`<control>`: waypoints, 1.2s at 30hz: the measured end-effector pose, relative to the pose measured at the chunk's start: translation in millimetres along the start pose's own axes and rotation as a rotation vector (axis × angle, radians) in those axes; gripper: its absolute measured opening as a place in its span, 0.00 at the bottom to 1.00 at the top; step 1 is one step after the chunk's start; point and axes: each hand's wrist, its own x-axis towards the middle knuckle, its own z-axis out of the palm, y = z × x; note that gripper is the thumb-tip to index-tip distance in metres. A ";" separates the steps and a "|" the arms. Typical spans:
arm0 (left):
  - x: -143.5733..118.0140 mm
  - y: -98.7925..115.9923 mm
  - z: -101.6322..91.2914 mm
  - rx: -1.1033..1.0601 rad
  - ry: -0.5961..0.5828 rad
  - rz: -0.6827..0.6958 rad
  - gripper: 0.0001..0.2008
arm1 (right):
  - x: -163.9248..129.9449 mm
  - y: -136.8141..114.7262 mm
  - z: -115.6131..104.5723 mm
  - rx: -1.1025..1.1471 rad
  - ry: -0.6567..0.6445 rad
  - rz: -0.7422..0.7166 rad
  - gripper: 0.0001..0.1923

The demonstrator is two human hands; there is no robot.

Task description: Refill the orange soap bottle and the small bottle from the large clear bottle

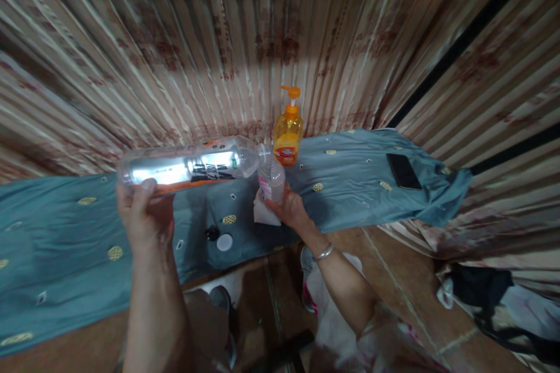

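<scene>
Your left hand (142, 215) has its fingers wrapped round the large bottle (192, 166), tipped level, mouth meeting the small bottle (271, 179) gripped upright in your right hand (286, 210) above the counter (65, 233). Keep both mouths aligned and tilt slowly.

Left hand (142, 215): raised, fingers curled in a grip.
Right hand (286, 210): extended forward, fingers closed; bangle on wrist.

Left hand (142, 210) tips big bottle (192, 166) into small bottle (271, 178).
</scene>
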 end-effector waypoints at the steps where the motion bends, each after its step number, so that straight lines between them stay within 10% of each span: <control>1: -0.3 0.0 0.1 -0.001 0.004 0.003 0.35 | 0.3 0.5 0.7 -0.003 0.003 -0.003 0.26; 36: -1.9 2.9 3.6 0.032 -0.011 0.019 0.35 | -1.0 -3.2 -3.2 -0.097 0.049 -0.037 0.28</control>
